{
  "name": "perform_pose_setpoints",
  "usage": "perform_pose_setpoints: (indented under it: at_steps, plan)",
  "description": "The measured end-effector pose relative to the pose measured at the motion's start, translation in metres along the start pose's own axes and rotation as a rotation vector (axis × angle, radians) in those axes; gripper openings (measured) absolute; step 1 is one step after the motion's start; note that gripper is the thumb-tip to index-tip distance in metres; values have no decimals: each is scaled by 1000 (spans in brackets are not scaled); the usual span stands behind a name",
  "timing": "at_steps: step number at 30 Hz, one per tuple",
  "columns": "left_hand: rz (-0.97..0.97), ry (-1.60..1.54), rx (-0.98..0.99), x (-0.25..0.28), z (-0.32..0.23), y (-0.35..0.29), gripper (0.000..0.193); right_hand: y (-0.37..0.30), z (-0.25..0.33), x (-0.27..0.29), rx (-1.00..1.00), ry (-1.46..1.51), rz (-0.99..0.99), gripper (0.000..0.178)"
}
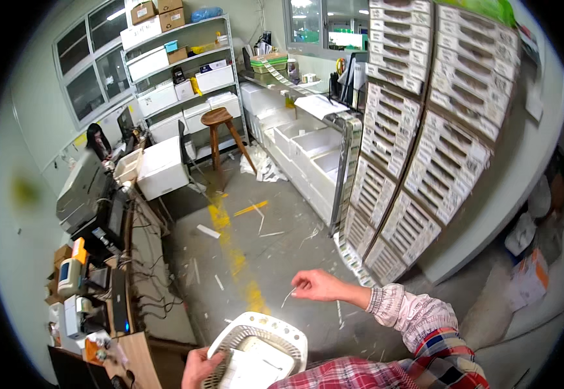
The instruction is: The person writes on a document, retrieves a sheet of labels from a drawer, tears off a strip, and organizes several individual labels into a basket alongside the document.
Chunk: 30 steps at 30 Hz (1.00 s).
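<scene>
My left hand point(200, 368) is closed on the rim of a white perforated plastic basket point(297, 338), which I hold close to my body at the bottom of the head view. White, flat pieces point(256, 368) lie inside the basket; their kind is hard to make out. Ahead and to the right of it, my right hand point(321, 285) is raised over the floor with its fingers pinched. From those fingertips hangs a thin white strip point(287, 299), slightly curved.
Scraps point(208, 231) litter the grey floor beside a yellow line point(236, 259). Left stands a desk point(140, 360) with devices and cables. A wooden stool point(218, 118) and shelving point(233, 58) are farther back. Tall stacked slotted boxes point(447, 165) rise at right, beside white bins point(317, 142).
</scene>
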<state>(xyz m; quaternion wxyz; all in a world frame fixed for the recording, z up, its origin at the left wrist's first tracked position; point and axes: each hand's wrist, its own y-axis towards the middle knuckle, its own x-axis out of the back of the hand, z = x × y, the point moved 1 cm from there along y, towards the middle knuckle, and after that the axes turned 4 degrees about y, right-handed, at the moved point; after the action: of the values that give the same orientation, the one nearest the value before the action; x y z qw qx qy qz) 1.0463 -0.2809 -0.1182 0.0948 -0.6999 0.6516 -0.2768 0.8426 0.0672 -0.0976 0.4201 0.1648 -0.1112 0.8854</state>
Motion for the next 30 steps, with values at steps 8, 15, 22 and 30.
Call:
perform_pose_setpoints:
  at_steps: [8, 15, 22, 30]
  plan:
    - [-103, 522, 145, 9, -135, 128, 31, 156, -71, 192, -19, -589, -297, 59]
    - [-431, 237, 199, -33, -235, 171, 37, 377, -123, 419, 149, -1194, -718, 71]
    - [-480, 239, 304, -31, -223, 228, 31, 491, -179, 553, -106, -1630, -849, 34]
    - [-718, 59, 325, -62, -199, 207, 47, 498, -60, 413, 634, -329, -679, 35]
